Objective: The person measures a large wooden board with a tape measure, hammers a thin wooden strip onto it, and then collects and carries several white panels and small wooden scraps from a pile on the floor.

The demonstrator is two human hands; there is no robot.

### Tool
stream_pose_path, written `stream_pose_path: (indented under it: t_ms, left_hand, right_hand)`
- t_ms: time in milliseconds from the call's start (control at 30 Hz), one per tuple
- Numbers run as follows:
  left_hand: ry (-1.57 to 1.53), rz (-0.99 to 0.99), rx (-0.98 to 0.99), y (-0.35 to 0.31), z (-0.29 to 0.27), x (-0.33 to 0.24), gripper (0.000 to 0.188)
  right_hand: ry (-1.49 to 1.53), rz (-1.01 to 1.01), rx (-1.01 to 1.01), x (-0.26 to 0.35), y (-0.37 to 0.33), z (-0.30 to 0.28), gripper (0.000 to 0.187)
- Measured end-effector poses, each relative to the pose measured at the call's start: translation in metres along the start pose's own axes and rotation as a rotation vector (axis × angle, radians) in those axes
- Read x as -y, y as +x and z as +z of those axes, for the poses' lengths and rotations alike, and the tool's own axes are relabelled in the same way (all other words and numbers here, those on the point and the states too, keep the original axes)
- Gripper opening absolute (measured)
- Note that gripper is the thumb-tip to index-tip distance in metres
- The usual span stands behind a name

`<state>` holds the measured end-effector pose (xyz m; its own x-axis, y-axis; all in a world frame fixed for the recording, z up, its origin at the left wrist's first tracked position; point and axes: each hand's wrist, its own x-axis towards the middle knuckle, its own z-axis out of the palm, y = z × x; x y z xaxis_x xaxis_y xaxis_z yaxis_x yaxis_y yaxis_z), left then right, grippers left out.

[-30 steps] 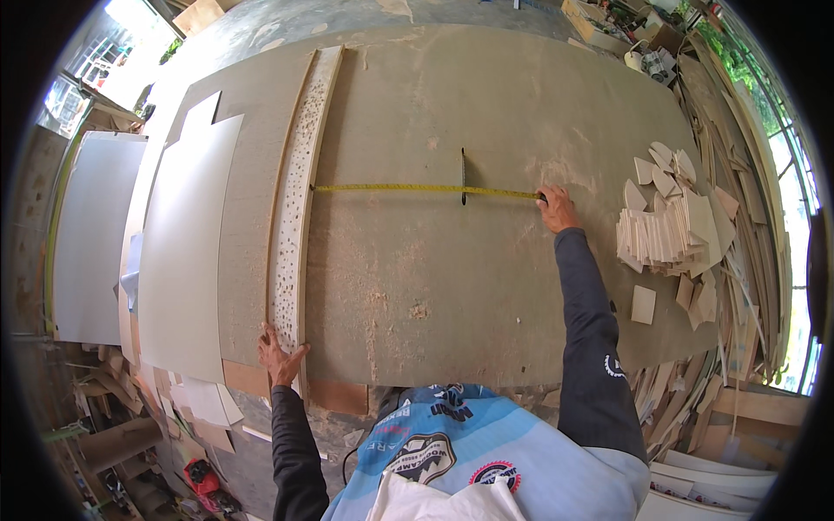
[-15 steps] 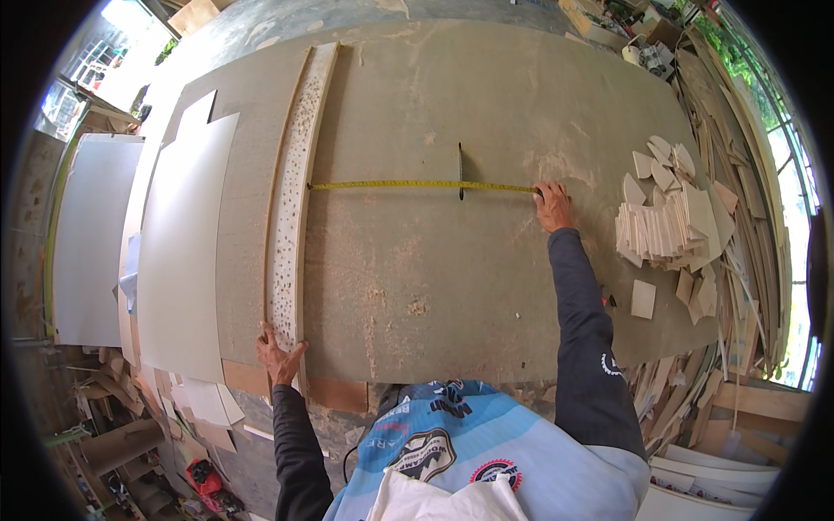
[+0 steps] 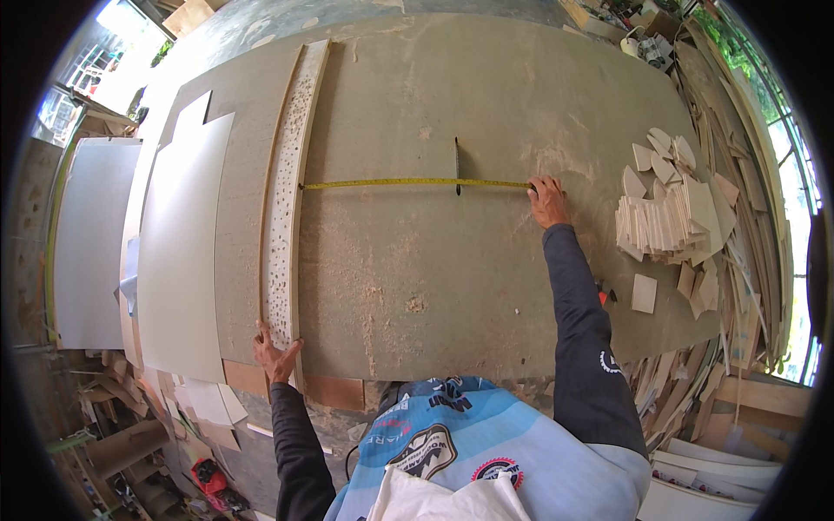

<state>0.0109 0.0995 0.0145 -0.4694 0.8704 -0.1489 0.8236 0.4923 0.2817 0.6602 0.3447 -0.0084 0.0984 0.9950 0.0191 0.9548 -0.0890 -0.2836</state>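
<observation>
My left hand grips the near end of a long, narrow white strip dotted with holes, its thumb at the right edge and fingers at the left. The strip lies lengthwise on a large brown-grey worktable. From the strip's right edge a yellow measuring tape runs straight across the table to my right hand. That hand is closed round the tape's right end; its case is mostly hidden under the fingers. Beneath the tape, crossing it, is a slim dark object whose kind I cannot tell.
White sheets lie along the table's left side. A pile of pale wooden offcuts sits at the right, with a small square piece nearer. Long boards lean beyond the right edge. Sawdust dots the tabletop.
The whole view has shifted slightly. Both hands, the strip and the stretched tape keep the same arrangement on the table.
</observation>
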Motion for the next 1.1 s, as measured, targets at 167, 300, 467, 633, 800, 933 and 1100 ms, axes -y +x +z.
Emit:
stream_pose_path:
  t_ms: [167,300,467,633,800,933,1100]
  left_hand:
    - [-0.007,0.006,-0.015,0.001,0.0,0.001,0.12]
    - [-0.033,-0.004,-0.024,0.003,0.002,0.004,0.119]
    - [-0.032,-0.006,-0.044,0.009,0.003,0.012,0.119]
    - [-0.049,0.009,-0.049,0.01,-0.002,0.012,0.119]
    - [-0.065,-0.015,-0.042,0.012,-0.002,0.015,0.119]
    - [-0.04,-0.028,-0.035,0.015,-0.002,0.018,0.119]
    - [-0.04,-0.028,-0.032,0.016,-0.006,0.014,0.12]
  right_hand:
    - [0.02,-0.026,0.0,-0.003,0.001,0.002,0.024]
    - [0.003,-0.042,-0.004,0.001,0.003,0.002,0.024]
    - [-0.002,-0.061,-0.004,0.003,0.006,0.007,0.023]
    - [0.002,-0.059,-0.014,0.008,0.006,0.011,0.023]
    - [0.0,-0.073,-0.022,0.016,0.004,0.008,0.023]
    - [-0.007,-0.073,-0.026,0.017,0.004,0.01,0.023]
    - [-0.028,-0.07,-0.022,0.019,0.004,0.011,0.023]
